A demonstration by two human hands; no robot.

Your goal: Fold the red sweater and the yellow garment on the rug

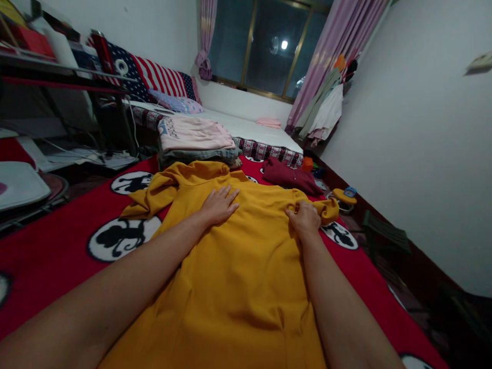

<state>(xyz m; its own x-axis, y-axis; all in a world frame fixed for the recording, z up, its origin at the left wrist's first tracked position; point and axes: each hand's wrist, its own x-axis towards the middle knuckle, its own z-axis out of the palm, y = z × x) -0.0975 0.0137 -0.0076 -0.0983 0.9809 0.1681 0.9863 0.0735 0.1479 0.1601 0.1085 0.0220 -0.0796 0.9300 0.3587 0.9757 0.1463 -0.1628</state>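
Observation:
A mustard-yellow long-sleeved garment (246, 271) lies spread over a red patterned blanket (57, 246), its collar end away from me. My left hand (221, 205) rests flat on its upper chest, fingers spread. Near the right shoulder, my right hand (305, 216) has its fingers curled into the fabric, pinching it. The left sleeve lies bent outward on the blanket; the right sleeve sticks out beyond my right hand. The garment's lower end runs out of view beneath my arms.
Behind the collar stands a stack of folded clothes (196, 136), with a folded maroon garment (290, 176) to its right. Farther back is a white-topped bed (238, 123) below the window. A cluttered desk (69, 77) stands at left, a dark green stool (386, 231) at right.

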